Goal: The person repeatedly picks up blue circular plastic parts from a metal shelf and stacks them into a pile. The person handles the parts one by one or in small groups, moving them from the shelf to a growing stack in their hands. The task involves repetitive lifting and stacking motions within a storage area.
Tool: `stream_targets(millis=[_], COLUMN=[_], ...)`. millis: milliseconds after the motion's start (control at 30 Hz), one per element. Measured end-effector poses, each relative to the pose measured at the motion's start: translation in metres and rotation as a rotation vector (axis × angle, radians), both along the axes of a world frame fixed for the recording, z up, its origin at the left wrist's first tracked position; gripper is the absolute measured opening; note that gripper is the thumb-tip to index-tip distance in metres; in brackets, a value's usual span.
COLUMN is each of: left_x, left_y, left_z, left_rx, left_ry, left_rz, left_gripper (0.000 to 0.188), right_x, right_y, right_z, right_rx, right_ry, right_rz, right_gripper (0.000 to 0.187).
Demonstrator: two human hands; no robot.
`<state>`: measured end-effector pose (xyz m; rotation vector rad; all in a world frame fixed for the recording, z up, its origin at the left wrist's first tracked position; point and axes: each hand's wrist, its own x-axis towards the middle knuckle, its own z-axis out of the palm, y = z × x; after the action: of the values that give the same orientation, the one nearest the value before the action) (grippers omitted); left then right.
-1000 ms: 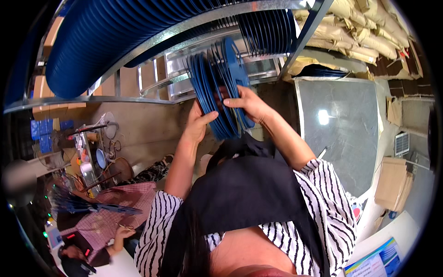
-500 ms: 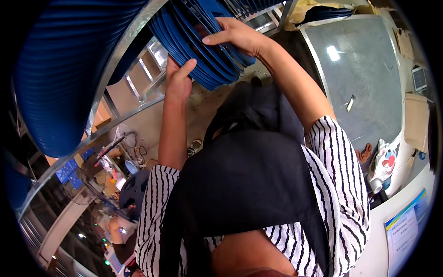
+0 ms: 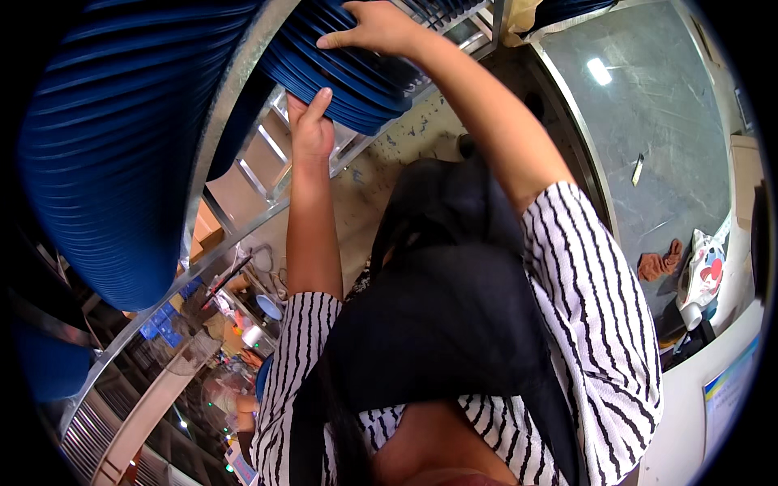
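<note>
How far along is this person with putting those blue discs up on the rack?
Done, it seems: a long row of blue discs already stands on the metal rack. In hand: a smaller batch, the right hand pressing on top and the left hand pushing at its lower edge. Left: that batch looks not yet settled in place. Whether more discs wait elsewhere cannot be seen.

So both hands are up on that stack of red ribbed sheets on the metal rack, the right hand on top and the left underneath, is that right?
Not quite: the ribbed sheets are dark blue, not red. The head view shows it. The rest holds: the right hand lies on top of the stack and the left hand presses against its underside, up at the metal rack.
</note>
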<state>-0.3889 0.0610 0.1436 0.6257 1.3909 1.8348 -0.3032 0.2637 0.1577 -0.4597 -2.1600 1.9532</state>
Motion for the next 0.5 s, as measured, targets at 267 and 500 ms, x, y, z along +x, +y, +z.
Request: stream_targets(millis=[267, 500], left_x=[-0.001, -0.004], left_y=[-0.001, -0.011], left_z=[0.003, 0.008], left_rx=[0.017, -0.029], left_ry=[-0.109, -0.048], left_rz=[0.025, 0.002], left_gripper=[0.071, 0.063], right_x=[0.071, 0.029], right_y=[-0.120, -0.103], right_z=[-0.104, -0.121], right_rx=[0.003, -1.153], right_ry=[0.077, 0.103], right_rz=[-0.801, -0.814], right_gripper=[0.084, 0.091])
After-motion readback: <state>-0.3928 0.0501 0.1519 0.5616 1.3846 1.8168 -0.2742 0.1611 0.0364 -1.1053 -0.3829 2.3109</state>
